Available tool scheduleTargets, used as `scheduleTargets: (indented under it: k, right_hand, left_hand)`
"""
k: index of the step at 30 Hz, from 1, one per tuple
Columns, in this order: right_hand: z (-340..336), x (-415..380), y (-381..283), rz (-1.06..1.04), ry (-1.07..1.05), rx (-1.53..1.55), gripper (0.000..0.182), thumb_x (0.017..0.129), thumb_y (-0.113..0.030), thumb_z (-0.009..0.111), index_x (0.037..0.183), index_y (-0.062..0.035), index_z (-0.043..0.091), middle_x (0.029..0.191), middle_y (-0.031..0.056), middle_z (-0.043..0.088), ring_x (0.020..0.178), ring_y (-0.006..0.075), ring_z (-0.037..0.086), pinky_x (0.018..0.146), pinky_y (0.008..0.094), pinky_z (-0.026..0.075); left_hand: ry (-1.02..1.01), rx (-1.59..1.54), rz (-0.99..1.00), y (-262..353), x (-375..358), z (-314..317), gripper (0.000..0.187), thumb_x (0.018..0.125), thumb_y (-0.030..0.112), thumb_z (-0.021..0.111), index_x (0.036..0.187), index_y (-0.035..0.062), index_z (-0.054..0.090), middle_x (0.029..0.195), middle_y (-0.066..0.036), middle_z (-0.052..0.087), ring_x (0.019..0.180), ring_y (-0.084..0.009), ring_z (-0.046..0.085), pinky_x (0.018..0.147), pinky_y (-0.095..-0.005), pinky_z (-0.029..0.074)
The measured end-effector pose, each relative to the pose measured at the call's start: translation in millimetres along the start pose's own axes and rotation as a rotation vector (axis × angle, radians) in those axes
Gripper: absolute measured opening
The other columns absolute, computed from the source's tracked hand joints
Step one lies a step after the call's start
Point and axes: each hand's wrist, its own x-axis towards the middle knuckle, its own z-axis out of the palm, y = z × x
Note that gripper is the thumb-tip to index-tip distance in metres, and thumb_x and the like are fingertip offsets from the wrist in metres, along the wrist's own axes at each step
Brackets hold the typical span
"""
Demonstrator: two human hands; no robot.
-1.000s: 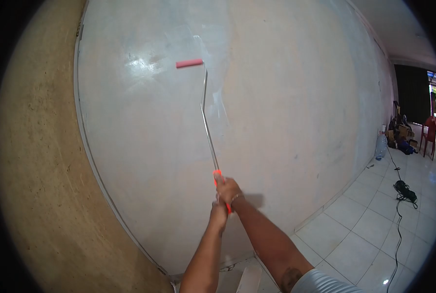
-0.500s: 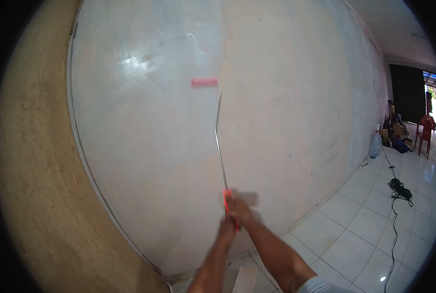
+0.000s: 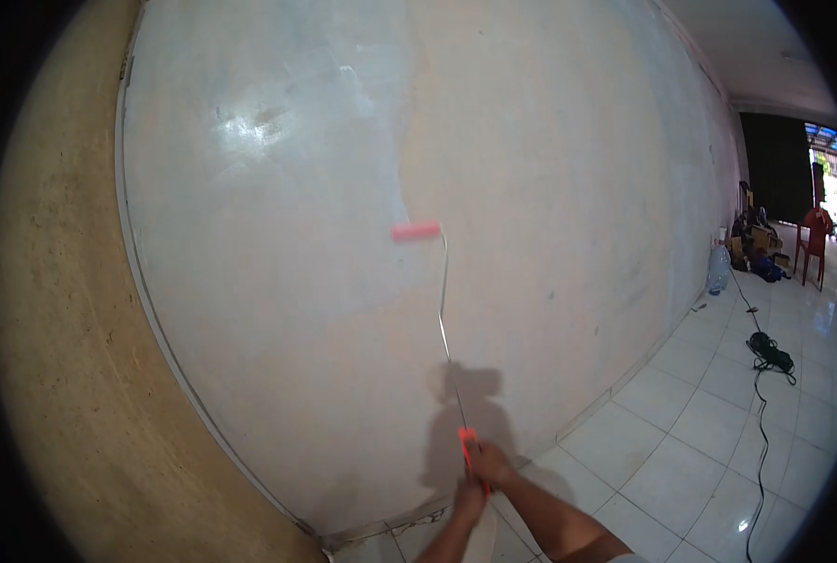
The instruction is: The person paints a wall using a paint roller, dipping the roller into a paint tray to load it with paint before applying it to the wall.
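A paint roller with a pink sleeve (image 3: 416, 231) is against the pale, patchy wall (image 3: 278, 310), its thin metal rod running down to a red-orange handle (image 3: 467, 437). My right hand (image 3: 490, 464) is wrapped round the upper part of the handle. Just below it, my left hand (image 3: 471, 497) grips the handle's lower end. A bluish-white area covers the wall's left part, with a beige tone to the right of the roller. A shadow falls on the wall behind the rod.
A yellowish wall surface (image 3: 62, 310) stands at the left. On the white tiled floor (image 3: 653, 441) at the right lies a coiled black cable (image 3: 770, 353). Farther back are a clear plastic bottle (image 3: 718, 270), piled items (image 3: 761, 249) and a red chair (image 3: 812, 249).
The roller has moved down the wall and slightly right. Both hands have come lower with the handle, still gripping it.
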Motion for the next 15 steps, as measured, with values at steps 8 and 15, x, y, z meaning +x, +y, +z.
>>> scheduleTargets:
  k: [8,15]
  right_hand:
    - [-49,56,-99,-0.273,0.09,-0.005,0.058,0.091,-0.05,0.037,0.076,0.001,0.061,0.069,0.0184,0.061,0.063,0.0277,0.059,0.064,0.0407,0.046]
    - [-15,-42,15,0.077,0.052,-0.011,0.055,0.092,-0.048,0.036,0.078,-0.001,0.061,0.069,0.0157,0.062,0.067,0.0257,0.062,0.066,0.0391,0.047]
  left_hand:
    - [0.119,-0.344,0.109,97,76,-27,0.041,0.097,0.034,0.03,0.097,0.0,0.053,0.088,-0.017,0.059,0.079,-0.0272,0.057,0.07,-0.0404,0.044]
    - [-0.413,-0.382,-0.392,26,-97,-18,0.061,0.09,0.038,0.053,0.137,0.0039,0.032,0.137,-0.016,0.038,0.111,-0.0305,0.051,0.091,-0.0396,0.043]
